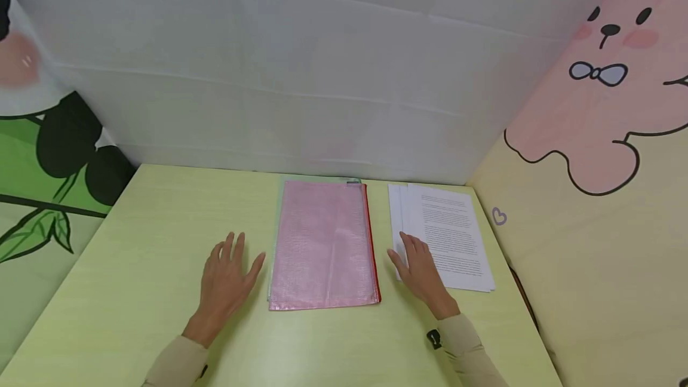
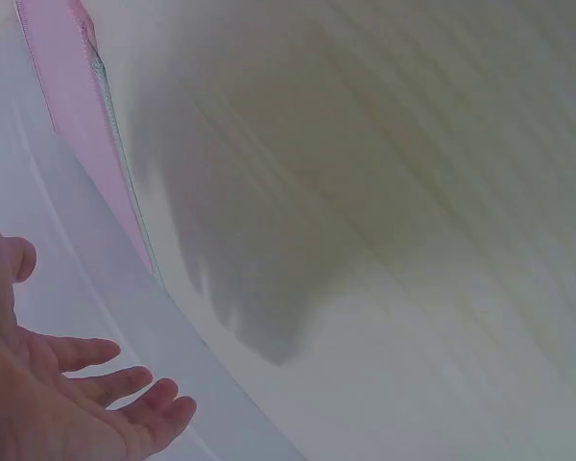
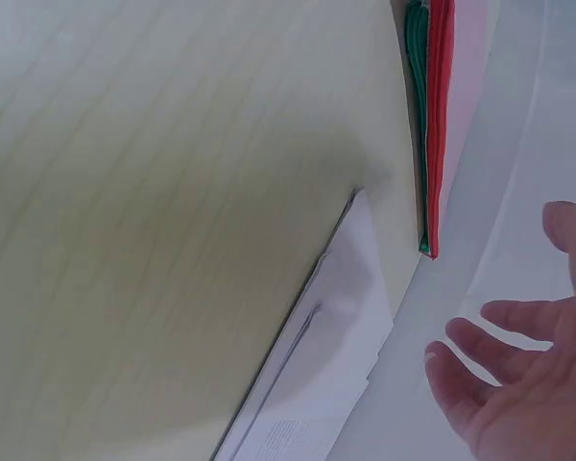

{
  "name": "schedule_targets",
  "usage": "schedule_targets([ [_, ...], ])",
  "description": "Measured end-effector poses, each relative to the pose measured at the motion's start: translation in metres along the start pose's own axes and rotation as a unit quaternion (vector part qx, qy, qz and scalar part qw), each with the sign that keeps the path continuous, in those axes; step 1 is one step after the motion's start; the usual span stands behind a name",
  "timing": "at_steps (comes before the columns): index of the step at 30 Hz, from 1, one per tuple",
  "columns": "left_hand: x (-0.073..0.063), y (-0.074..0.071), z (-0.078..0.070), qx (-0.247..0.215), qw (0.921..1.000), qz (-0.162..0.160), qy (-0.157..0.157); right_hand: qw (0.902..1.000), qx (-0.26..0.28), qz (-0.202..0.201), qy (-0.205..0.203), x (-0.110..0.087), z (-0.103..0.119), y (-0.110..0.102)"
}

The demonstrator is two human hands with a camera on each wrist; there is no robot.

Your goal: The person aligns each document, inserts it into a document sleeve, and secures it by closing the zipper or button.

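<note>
A pink zip document pouch (image 1: 325, 243) with a red zip edge lies flat at the middle of the table, on top of a green pouch (image 1: 273, 255) whose edge peeks out at its left. My left hand (image 1: 226, 279) hovers to the left of the pouches, fingers spread and holding nothing. To their right, my right hand (image 1: 421, 270) is held over the near left corner of a stack of printed sheets (image 1: 451, 237), also with nothing in its fingers. In the right wrist view the red zip (image 3: 440, 125) shows above a green zip (image 3: 418, 58).
The pale yellow table (image 1: 161, 226) runs back to a white cloth wall (image 1: 322, 76). A printed panel with a pink bear (image 1: 607, 106) borders the right side, and a green patterned panel (image 1: 32, 160) borders the left. The sheets lie near the table's right edge.
</note>
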State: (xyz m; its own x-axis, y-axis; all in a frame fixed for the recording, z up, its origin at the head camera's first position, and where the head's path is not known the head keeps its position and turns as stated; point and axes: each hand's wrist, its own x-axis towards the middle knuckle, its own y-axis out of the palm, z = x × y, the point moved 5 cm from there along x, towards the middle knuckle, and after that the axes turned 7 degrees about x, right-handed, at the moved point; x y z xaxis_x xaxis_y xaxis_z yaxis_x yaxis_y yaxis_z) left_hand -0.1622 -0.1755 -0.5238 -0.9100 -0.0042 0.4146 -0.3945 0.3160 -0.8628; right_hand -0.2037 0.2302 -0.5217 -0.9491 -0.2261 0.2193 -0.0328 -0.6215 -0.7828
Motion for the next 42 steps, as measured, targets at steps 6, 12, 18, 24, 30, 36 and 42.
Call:
schedule_targets([
  [6,0.007,0.004,-0.007,-0.046,0.9981,0.024,-0.033,0.9998,0.005,-0.02,-0.006,0.005,0.007,0.001],
  [12,0.01,0.01,-0.014,-0.075,0.9952,0.029,-0.055,0.9992,0.03,-0.02,0.014,0.008,0.011,0.007],
  [18,0.011,0.018,-0.019,-0.091,0.9923,0.048,-0.069,0.9978,0.059,-0.018,0.023,0.013,0.014,0.013],
  [24,0.013,0.024,-0.023,-0.107,0.9894,0.069,-0.071,0.9971,0.073,-0.002,0.022,0.013,0.021,0.018],
  [30,0.015,0.031,-0.026,-0.157,0.9793,0.087,-0.094,0.9963,0.082,0.002,0.027,0.015,0.024,0.023],
  [36,0.014,0.034,-0.027,-0.197,0.9666,0.101,-0.13,0.9961,0.079,0.014,0.037,0.018,0.025,0.03],
  [42,0.015,0.035,-0.029,-0.206,0.957,0.119,-0.166,0.9953,0.082,0.026,0.045,0.018,0.026,0.035],
])
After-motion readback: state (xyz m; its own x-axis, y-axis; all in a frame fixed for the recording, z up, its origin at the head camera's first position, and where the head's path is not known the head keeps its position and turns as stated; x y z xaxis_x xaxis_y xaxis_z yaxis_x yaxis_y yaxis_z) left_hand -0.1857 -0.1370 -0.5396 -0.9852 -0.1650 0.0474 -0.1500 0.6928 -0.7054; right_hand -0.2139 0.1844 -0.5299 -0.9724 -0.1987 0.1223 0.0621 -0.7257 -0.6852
